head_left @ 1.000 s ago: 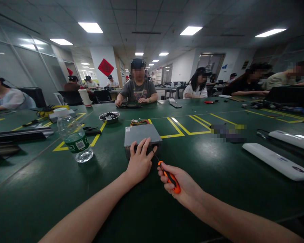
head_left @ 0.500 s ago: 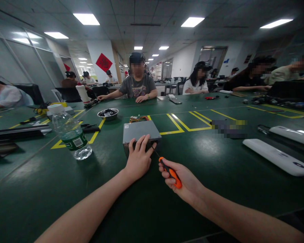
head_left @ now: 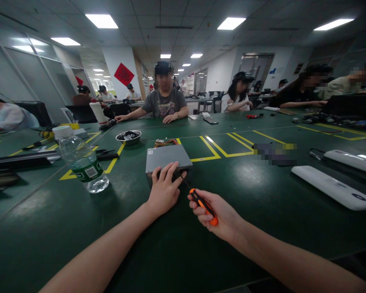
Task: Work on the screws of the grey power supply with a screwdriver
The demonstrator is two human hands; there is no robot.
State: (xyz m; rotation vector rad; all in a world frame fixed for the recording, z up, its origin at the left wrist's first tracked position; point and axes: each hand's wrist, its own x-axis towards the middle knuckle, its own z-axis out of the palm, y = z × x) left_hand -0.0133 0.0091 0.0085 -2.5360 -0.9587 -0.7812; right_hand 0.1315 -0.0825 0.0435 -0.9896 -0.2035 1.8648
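Observation:
A grey metal computer power supply [head_left: 167, 156] sits on the green table in front of me, its coloured cables [head_left: 166, 143] bunched behind it. My left hand [head_left: 164, 189] grips its near side, fingertips over the top front edge and the fingers somewhat spread. In my right hand [head_left: 219, 215] is a screwdriver [head_left: 203, 205] with an orange and black handle, the fingers wrapped round it. Its thin shaft slants up and left to the near face, close to my left fingertips. The tip and whatever it touches are hidden.
A water bottle [head_left: 87, 169] stands left of the power supply. Behind it is a metal bowl [head_left: 128, 139] of small dark parts. White elongated devices [head_left: 332, 187] lie at the right, near a blurred-out item [head_left: 276, 154]. Across the table sits a person [head_left: 164, 103].
The screwdriver handle looks slightly turned in my right hand. My left hand keeps its place on the power supply. The whole view has shifted a little.

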